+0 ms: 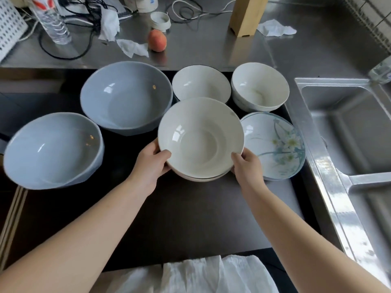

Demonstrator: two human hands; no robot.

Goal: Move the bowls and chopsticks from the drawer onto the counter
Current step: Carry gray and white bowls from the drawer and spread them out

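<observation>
I take the cream bowl [200, 137] in the middle of the open drawer [190, 218] as my landmark. Far to its left, at the drawer's left edge, I see the ends of a bundle of chopsticks [12, 216]. Just above them sits a blue-grey bowl [53, 151], and between it and the cream bowl, slightly further back, a second and larger blue-grey bowl [127, 96].

My left hand [152, 163] curls around the cream bowl's left rim, thumb hooked over the inside edge, fingers underneath and out of sight. The bowl sits nested on another rim that shows just beneath it; whether my fingers also hold that lower one I cannot tell. My right hand [246, 166] grips the right rim the same way, thumb on top, half closed around the edge.

Behind the cream bowl stands a white bowl with a dark rim [201, 85]; to the right of that, a deeper white bowl [260, 85]. Just right of the cream bowl lies a flower-painted dish [277, 144], near my right hand.

Beyond the drawer runs the steel bench [201, 49], carrying a peach [157, 41] behind the cream bowl. Far right is the sink [349, 132].
</observation>
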